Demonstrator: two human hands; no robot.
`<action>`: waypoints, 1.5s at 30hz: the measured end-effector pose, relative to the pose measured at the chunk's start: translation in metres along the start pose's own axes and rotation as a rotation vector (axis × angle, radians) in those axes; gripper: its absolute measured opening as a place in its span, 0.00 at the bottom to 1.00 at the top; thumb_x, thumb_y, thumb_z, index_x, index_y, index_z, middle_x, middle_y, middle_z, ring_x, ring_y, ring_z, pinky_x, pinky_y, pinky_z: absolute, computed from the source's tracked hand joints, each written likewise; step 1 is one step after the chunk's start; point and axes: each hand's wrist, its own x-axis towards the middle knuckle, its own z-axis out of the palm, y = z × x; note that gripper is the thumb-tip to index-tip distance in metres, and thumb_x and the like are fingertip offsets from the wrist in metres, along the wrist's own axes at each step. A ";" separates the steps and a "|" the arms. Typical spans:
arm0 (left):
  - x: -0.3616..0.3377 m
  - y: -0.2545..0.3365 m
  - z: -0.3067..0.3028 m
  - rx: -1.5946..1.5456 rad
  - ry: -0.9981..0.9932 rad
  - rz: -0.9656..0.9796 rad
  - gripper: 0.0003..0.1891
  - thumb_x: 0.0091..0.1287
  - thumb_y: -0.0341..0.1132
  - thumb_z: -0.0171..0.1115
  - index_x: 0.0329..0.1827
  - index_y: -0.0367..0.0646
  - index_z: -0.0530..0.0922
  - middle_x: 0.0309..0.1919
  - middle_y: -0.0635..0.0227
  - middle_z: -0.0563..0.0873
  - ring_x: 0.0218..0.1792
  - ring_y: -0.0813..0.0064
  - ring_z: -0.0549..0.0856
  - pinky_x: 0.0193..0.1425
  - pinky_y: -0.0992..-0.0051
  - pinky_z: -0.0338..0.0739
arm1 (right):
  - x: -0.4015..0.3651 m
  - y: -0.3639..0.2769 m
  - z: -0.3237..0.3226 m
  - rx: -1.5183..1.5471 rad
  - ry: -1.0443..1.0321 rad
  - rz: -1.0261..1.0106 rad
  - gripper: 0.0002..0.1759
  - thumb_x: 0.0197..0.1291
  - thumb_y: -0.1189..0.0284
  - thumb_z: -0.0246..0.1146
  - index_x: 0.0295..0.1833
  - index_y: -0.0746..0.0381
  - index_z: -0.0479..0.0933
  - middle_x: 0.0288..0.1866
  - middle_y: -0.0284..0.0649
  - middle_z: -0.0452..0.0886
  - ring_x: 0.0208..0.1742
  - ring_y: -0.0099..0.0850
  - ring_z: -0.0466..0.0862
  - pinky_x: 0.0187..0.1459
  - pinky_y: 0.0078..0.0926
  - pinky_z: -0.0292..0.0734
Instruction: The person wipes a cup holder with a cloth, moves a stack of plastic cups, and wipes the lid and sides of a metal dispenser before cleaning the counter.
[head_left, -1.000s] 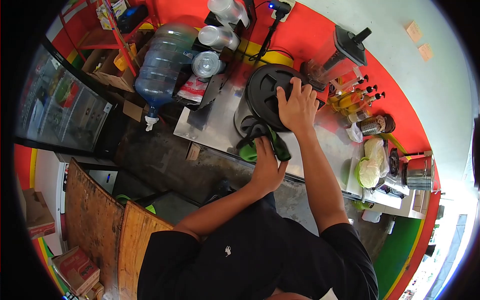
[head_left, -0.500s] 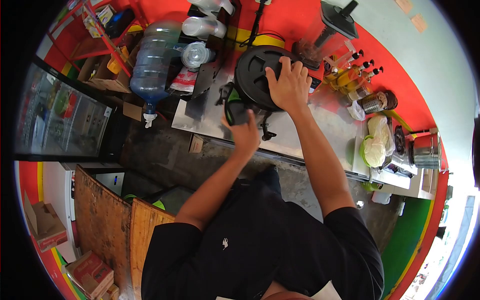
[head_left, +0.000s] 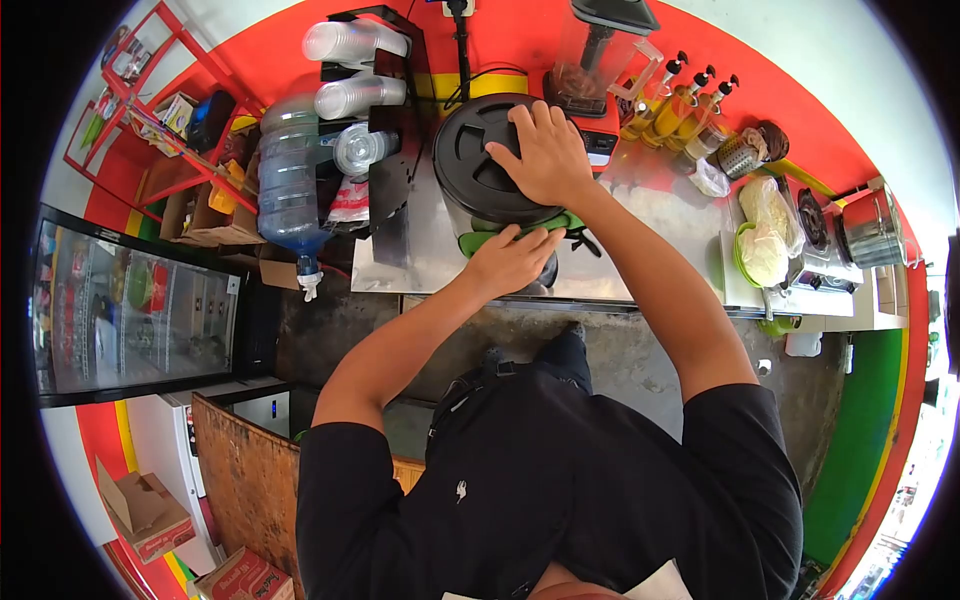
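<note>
A round container (head_left: 456,214) with a broad black lid (head_left: 462,160) stands upright on the steel counter. My right hand (head_left: 552,165) lies on the lid's right side, fingers stretched out and a little spread. Low on the container's front is a green and black fitting (head_left: 474,243), whose kind I cannot make out. My left hand (head_left: 512,262) rests against this fitting with its fingers extended, covering the middle of it. Dark straps or clips (head_left: 585,240) show at the fitting's right end.
A blender (head_left: 592,70) stands behind the container, with several pump bottles (head_left: 668,115) to its right. Plastic cups (head_left: 360,97) and an upturned water jug (head_left: 288,190) are at left. Farther right are a bagged green bowl (head_left: 762,245) and a pot (head_left: 872,230). The steel counter (head_left: 650,265) ends in front of me.
The container has turned, bringing the green and black fitting from its left side round to the front. My left hand has followed it. My right hand stays on the lid. The camera view has shifted.
</note>
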 end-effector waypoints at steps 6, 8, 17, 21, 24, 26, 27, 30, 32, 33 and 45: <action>-0.067 -0.011 0.020 -0.125 -0.107 0.071 0.18 0.63 0.37 0.68 0.57 0.51 0.90 0.67 0.91 0.80 0.57 0.77 0.75 0.60 0.66 0.72 | 0.001 -0.001 -0.004 0.030 0.002 0.025 0.33 0.69 0.44 0.65 0.63 0.62 0.77 0.55 0.49 0.77 0.60 0.47 0.77 0.62 0.46 0.74; -0.091 -0.013 0.026 -0.142 -0.102 -0.011 0.17 0.63 0.38 0.70 0.56 0.53 0.90 0.67 0.93 0.78 0.57 0.77 0.75 0.55 0.70 0.73 | -0.002 -0.001 -0.004 0.042 -0.005 0.051 0.33 0.68 0.44 0.65 0.63 0.62 0.77 0.55 0.49 0.77 0.60 0.47 0.77 0.62 0.46 0.74; -0.048 -0.005 -0.010 -0.154 0.036 -0.268 0.24 0.60 0.34 0.71 0.62 0.59 0.89 0.65 0.89 0.78 0.56 0.69 0.74 0.56 0.61 0.67 | 0.001 0.000 0.002 0.051 0.069 0.034 0.32 0.66 0.45 0.68 0.60 0.60 0.78 0.51 0.45 0.77 0.55 0.46 0.78 0.60 0.45 0.75; -0.015 0.005 0.000 -0.044 0.041 -0.214 0.26 0.61 0.36 0.69 0.66 0.60 0.87 0.66 0.91 0.78 0.54 0.71 0.74 0.53 0.65 0.70 | 0.003 0.003 0.002 0.078 0.039 0.015 0.33 0.67 0.43 0.67 0.61 0.60 0.77 0.53 0.46 0.78 0.57 0.46 0.78 0.61 0.46 0.75; -0.030 0.000 0.004 -0.063 0.066 -0.197 0.26 0.61 0.36 0.69 0.66 0.63 0.87 0.64 0.92 0.79 0.54 0.71 0.74 0.53 0.65 0.70 | 0.004 0.002 0.000 0.099 0.013 0.030 0.33 0.66 0.43 0.67 0.62 0.59 0.77 0.54 0.48 0.79 0.59 0.46 0.79 0.63 0.47 0.75; -0.057 0.002 0.006 -0.068 0.053 -0.242 0.25 0.60 0.37 0.71 0.63 0.64 0.88 0.65 0.92 0.78 0.57 0.69 0.74 0.55 0.62 0.69 | 0.005 0.002 0.000 0.104 0.045 0.038 0.30 0.66 0.46 0.68 0.60 0.58 0.77 0.50 0.45 0.76 0.55 0.47 0.79 0.60 0.47 0.75; -0.074 0.006 0.009 -0.142 0.026 -0.363 0.23 0.59 0.37 0.72 0.61 0.63 0.88 0.66 0.89 0.78 0.59 0.66 0.74 0.55 0.59 0.68 | 0.005 0.001 0.001 0.121 0.073 0.044 0.28 0.66 0.47 0.69 0.59 0.57 0.77 0.49 0.45 0.76 0.53 0.48 0.80 0.59 0.47 0.75; -0.083 0.033 0.000 -0.261 0.011 -0.584 0.25 0.59 0.41 0.74 0.61 0.50 0.85 0.70 0.66 0.74 0.68 0.50 0.72 0.64 0.50 0.67 | 0.007 -0.002 0.000 0.128 0.081 0.093 0.26 0.66 0.48 0.70 0.57 0.56 0.77 0.48 0.45 0.77 0.52 0.49 0.81 0.58 0.48 0.76; -0.062 0.050 -0.017 -0.588 0.045 -0.810 0.36 0.62 0.43 0.73 0.72 0.36 0.75 0.74 0.45 0.68 0.74 0.36 0.67 0.75 0.44 0.61 | 0.006 -0.004 0.000 0.124 0.079 0.094 0.26 0.65 0.48 0.70 0.56 0.56 0.77 0.47 0.45 0.77 0.52 0.49 0.82 0.57 0.48 0.76; -0.059 0.054 -0.019 -0.755 0.066 -0.796 0.41 0.70 0.41 0.67 0.81 0.28 0.61 0.80 0.34 0.57 0.79 0.26 0.57 0.82 0.40 0.51 | 0.007 -0.005 -0.001 0.112 0.084 0.104 0.25 0.65 0.49 0.71 0.56 0.55 0.77 0.47 0.45 0.78 0.52 0.49 0.82 0.57 0.49 0.77; 0.009 -0.004 0.014 -0.809 0.588 -1.494 0.34 0.90 0.49 0.35 0.87 0.30 0.51 0.86 0.39 0.54 0.87 0.47 0.53 0.88 0.58 0.47 | 0.010 -0.042 0.002 -0.088 -0.085 0.276 0.43 0.64 0.35 0.65 0.78 0.45 0.72 0.60 0.50 0.74 0.62 0.49 0.75 0.64 0.50 0.67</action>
